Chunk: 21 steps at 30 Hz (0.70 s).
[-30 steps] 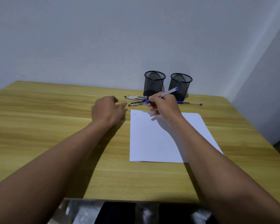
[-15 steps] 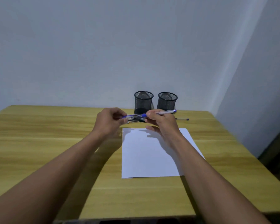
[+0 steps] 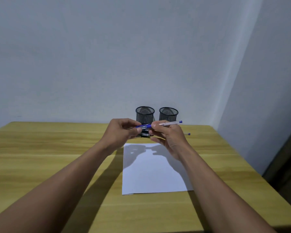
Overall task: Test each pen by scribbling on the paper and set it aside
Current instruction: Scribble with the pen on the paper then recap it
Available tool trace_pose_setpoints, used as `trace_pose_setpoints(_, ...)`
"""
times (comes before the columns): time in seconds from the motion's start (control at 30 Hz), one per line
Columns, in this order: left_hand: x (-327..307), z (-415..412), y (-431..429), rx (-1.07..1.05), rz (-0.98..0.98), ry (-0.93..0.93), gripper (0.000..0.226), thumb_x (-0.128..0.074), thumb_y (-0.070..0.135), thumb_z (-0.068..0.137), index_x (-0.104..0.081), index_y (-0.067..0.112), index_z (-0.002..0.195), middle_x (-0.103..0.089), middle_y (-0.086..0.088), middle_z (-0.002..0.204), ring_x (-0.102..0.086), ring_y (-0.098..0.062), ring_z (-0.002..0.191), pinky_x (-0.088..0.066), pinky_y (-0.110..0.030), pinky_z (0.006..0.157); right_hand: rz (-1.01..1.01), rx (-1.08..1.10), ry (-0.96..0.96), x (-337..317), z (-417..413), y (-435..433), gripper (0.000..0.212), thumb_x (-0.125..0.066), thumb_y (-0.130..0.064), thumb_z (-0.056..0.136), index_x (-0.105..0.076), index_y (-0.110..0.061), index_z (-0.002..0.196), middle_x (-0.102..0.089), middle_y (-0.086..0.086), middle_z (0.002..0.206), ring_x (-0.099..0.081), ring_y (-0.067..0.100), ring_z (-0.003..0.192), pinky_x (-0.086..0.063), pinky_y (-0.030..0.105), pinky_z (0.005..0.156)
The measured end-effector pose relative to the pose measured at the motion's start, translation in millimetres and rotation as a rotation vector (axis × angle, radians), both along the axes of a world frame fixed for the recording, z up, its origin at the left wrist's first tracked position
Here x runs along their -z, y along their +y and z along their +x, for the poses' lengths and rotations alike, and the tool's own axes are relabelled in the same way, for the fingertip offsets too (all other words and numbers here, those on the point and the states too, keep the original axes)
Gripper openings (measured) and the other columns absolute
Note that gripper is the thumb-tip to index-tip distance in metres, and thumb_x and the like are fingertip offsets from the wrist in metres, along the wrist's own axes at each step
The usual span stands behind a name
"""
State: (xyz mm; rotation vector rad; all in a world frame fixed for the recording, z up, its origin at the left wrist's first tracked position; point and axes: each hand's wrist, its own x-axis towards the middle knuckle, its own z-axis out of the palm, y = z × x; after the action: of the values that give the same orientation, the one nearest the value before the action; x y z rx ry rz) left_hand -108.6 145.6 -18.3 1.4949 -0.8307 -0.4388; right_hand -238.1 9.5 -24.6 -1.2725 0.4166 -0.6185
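Above the far edge of the paper (image 3: pixel 154 172), we are holding the pen (image 3: pixel 165 123) clear of the table (image 3: pixel 57 148), right hand (image 3: pixel 168 137) gripping its barrel, left hand (image 3: pixel 123 132) newly pinching its blue cap (image 3: pixel 144 126), readying to uncap and scribble.

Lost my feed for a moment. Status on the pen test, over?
Left hand pinches pen at cap end, right hand grips barrel. Pen in air above paper, far end, not writing. Other pens lie beyond; nothing blocks paper.
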Motion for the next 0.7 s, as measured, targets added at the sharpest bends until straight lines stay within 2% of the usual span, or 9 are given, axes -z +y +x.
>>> trace_pose_setpoints(0.1,-4,-3,-1,-0.021,-0.04,0.079,0.008,-0.073,-0.001,0.084,-0.074,0.003,0.09,-0.071,-0.003,0.069,-0.063,-0.011,0.06,-0.053,-0.019,0.062,0.042,0.002,-0.039,-2,3,4,0.005,-0.072,-0.006,0.091,-0.07,-0.01,0.089,-0.073,0.007,0.076,-0.073,0.014,0.071,-0.061,0.026,0.064)
trace_pose_setpoints(0.27,-4,-3,-1,-0.067,-0.049,0.092,0.01,-0.076,0.0,0.081,-0.076,0.007,0.088,-0.074,-0.011,0.08,-0.066,-0.017,0.069,-0.059,-0.028,0.077,0.053,0.025,-0.07,-1,8,7,0.005,-0.073,-0.003,0.09,-0.07,-0.007,0.088,-0.073,0.009,0.074,-0.072,0.013,0.067,-0.06,0.021,0.063)
trace_pose_setpoints(0.37,-2,-3,1,-0.085,-0.027,0.082,0.011,-0.076,-0.001,0.081,-0.075,0.007,0.088,-0.074,-0.011,0.079,-0.066,-0.014,0.065,-0.057,-0.022,0.068,0.016,0.017,-0.055,0,11,6,0.005,-0.073,-0.002,0.089,-0.07,-0.006,0.088,-0.073,0.01,0.075,-0.072,0.014,0.067,-0.062,0.023,0.066)
trace_pose_setpoints(0.47,-3,-3,3,-0.075,-0.004,0.09,0.009,-0.073,-0.003,0.083,-0.074,0.004,0.089,-0.07,-0.005,0.069,-0.063,-0.01,0.057,-0.051,-0.016,0.059,-0.046,-0.01,0.0,1,10,4,0.005,-0.074,-0.006,0.089,-0.072,-0.01,0.089,-0.073,0.006,0.076,-0.072,0.012,0.071,-0.063,0.027,0.071)
trace_pose_setpoints(0.6,-6,4,7,-0.052,-0.009,0.136,0.008,-0.071,-0.005,0.083,-0.072,0.001,0.088,-0.069,-0.008,0.076,-0.064,-0.014,0.066,-0.06,-0.029,0.077,-0.095,-0.007,0.046,-3,2,-6,0.006,-0.078,-0.01,0.086,-0.075,-0.016,0.086,-0.072,-0.001,0.077,-0.068,0.008,0.074,-0.06,0.028,0.067)
trace_pose_setpoints(0.7,-8,6,11,-0.046,-0.012,0.137,0.008,-0.071,-0.005,0.083,-0.072,0.001,0.088,-0.067,-0.006,0.076,-0.064,-0.013,0.068,-0.06,-0.029,0.081,-0.214,0.042,0.077,-11,-7,-17,0.007,-0.079,-0.009,0.084,-0.076,-0.015,0.085,-0.071,-0.006,0.071,-0.066,0.009,0.072,-0.058,0.029,0.068)
